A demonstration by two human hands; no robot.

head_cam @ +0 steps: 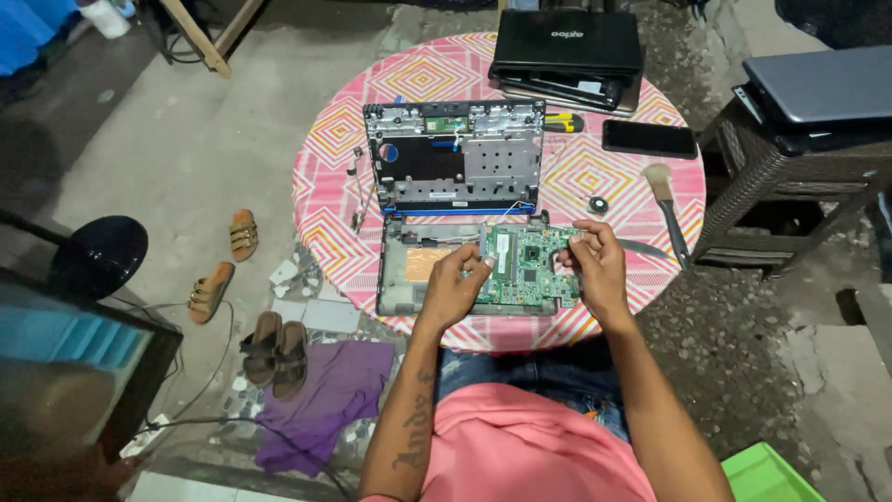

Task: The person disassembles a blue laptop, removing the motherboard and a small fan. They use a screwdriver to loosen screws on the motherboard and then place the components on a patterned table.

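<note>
A green circuit board (523,265) lies in the opened grey laptop base (398,279) at the near edge of the round pink patterned table (325,186). My left hand (452,286) rests on the board's left side, fingers curled over it. My right hand (593,260) pinches the board's right edge near its top corner. Beyond them lies the removed laptop top frame (455,153), upside down.
A stack of black laptops (569,51) sits at the table's far edge, a yellow-handled screwdriver (563,121), a black phone (649,138), a brush (662,186) and a small round part (597,204) to the right. Wicker stand (771,177) right, sandals (243,234) and purple cloth (325,395) left.
</note>
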